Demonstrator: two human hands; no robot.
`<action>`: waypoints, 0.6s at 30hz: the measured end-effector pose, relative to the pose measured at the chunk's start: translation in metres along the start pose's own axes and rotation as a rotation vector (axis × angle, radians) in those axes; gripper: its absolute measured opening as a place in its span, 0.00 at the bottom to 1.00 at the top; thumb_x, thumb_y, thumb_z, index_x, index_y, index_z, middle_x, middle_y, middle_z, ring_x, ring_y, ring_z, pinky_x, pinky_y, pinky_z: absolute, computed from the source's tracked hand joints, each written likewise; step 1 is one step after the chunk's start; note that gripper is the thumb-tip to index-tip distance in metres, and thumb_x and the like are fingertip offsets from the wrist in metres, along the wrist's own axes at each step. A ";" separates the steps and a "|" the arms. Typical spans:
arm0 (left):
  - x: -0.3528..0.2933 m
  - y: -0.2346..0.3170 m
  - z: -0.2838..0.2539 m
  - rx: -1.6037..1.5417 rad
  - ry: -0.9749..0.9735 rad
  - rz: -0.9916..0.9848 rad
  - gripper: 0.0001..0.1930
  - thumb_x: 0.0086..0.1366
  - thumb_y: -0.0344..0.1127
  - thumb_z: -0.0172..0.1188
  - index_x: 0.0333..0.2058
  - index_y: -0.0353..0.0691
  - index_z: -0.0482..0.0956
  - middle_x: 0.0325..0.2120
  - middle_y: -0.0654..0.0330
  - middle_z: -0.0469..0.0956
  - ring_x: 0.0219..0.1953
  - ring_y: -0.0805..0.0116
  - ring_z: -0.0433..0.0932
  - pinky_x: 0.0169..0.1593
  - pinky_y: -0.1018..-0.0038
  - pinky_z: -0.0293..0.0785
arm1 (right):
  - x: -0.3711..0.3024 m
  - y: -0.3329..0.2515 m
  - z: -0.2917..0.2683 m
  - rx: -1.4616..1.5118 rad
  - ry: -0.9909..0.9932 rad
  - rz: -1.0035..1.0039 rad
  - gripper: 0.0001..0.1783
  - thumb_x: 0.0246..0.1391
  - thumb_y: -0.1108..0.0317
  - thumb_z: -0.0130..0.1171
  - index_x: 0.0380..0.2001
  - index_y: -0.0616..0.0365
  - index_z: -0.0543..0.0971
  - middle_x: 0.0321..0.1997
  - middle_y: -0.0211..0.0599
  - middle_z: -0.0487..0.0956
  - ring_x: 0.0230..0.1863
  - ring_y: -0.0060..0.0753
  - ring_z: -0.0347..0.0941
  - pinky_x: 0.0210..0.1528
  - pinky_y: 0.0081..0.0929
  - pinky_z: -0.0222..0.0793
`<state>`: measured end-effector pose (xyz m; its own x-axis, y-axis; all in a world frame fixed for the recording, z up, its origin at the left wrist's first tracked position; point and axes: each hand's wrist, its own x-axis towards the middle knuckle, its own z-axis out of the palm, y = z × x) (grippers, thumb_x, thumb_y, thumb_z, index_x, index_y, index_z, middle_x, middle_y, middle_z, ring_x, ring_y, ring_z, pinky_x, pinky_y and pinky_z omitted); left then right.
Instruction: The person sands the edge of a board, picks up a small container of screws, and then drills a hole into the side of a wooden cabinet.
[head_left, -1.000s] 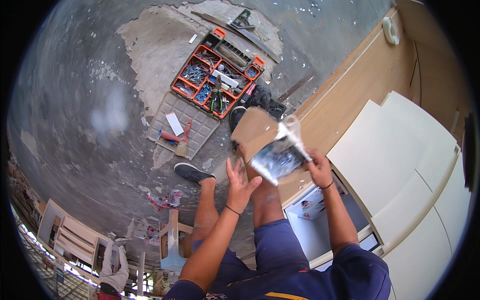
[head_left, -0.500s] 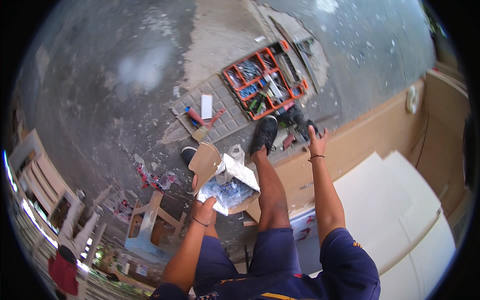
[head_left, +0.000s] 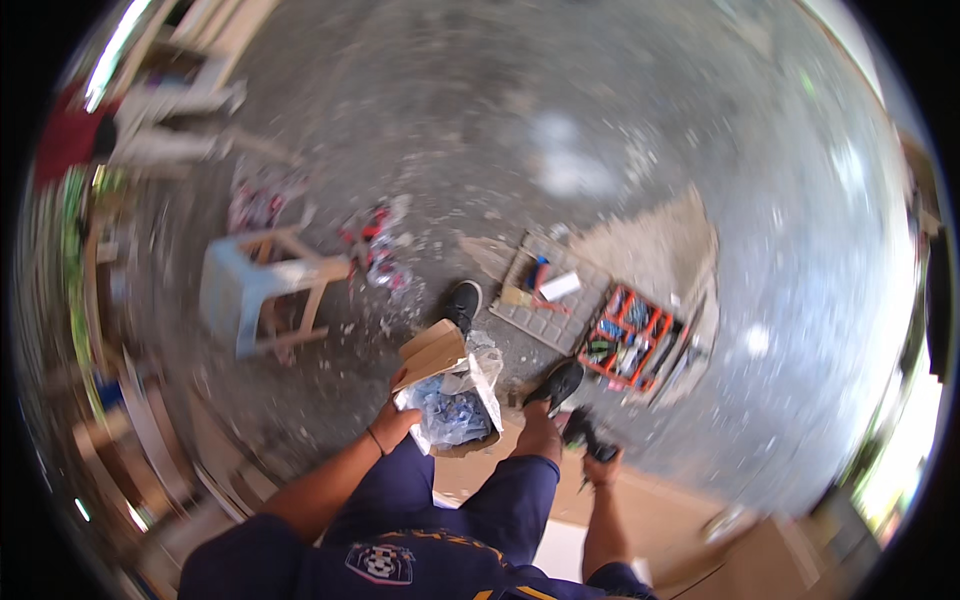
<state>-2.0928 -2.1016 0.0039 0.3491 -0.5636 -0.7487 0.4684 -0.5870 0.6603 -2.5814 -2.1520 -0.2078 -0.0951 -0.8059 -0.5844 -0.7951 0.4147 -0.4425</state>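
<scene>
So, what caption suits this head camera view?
Left hand holds an open cardboard box; right hand grips a dark drill-like tool.

The one view looks steeply down from the wearer's head through a wide fisheye lens, over the shirt (head_left: 440, 572). The left hand (head_left: 396, 422) and right hand (head_left: 602, 468) are near it; the floor (head_left: 430, 130) spreads farther off.

Daylight flared white at both sides of your view, with pale glare on the floor (head_left: 480, 130). Blur smeared its bent edges.
</scene>
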 end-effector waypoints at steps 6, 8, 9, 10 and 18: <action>-0.090 -0.008 -0.002 -0.447 0.194 -0.055 0.33 0.47 0.22 0.51 0.56 0.43 0.63 0.38 0.64 0.72 0.41 0.72 0.71 0.44 0.72 0.69 | -0.041 -0.045 -0.063 -0.006 -0.270 0.094 0.50 0.18 0.58 0.77 0.49 0.63 0.62 0.41 0.39 0.74 0.37 0.31 0.72 0.43 0.34 0.72; -0.134 0.015 -0.006 -0.540 0.213 -0.116 0.19 0.49 0.24 0.53 0.43 0.41 0.71 0.31 0.63 0.71 0.36 0.71 0.72 0.41 0.69 0.70 | -0.067 -0.145 -0.102 -0.057 -0.421 0.197 0.53 0.15 0.62 0.75 0.52 0.60 0.61 0.44 0.45 0.74 0.42 0.37 0.74 0.50 0.34 0.70; -0.143 0.029 -0.008 -0.522 0.186 -0.079 0.17 0.50 0.25 0.54 0.42 0.41 0.71 0.30 0.62 0.70 0.34 0.71 0.72 0.40 0.67 0.72 | -0.065 -0.176 -0.119 -0.079 -0.441 0.149 0.52 0.16 0.64 0.75 0.51 0.62 0.61 0.43 0.46 0.74 0.41 0.36 0.74 0.48 0.33 0.71; -0.154 0.027 -0.013 -0.503 0.224 -0.053 0.18 0.50 0.26 0.54 0.43 0.41 0.70 0.29 0.61 0.70 0.33 0.70 0.72 0.40 0.65 0.73 | -0.067 -0.204 -0.130 -0.111 -0.492 0.101 0.50 0.16 0.65 0.75 0.49 0.63 0.61 0.43 0.46 0.73 0.39 0.35 0.75 0.46 0.33 0.72; -0.205 0.007 -0.080 -0.721 0.534 0.095 0.30 0.49 0.28 0.54 0.54 0.44 0.60 0.31 0.59 0.70 0.34 0.70 0.71 0.35 0.70 0.71 | -0.052 -0.411 -0.063 -0.265 -0.640 -0.308 0.39 0.19 0.69 0.72 0.41 0.63 0.66 0.39 0.42 0.75 0.36 0.33 0.75 0.43 0.33 0.73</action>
<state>-2.0961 -1.9440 0.1569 0.6588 -0.1403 -0.7391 0.7506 0.0567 0.6583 -2.2875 -2.3073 0.0470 0.4567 -0.4330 -0.7771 -0.8545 0.0295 -0.5187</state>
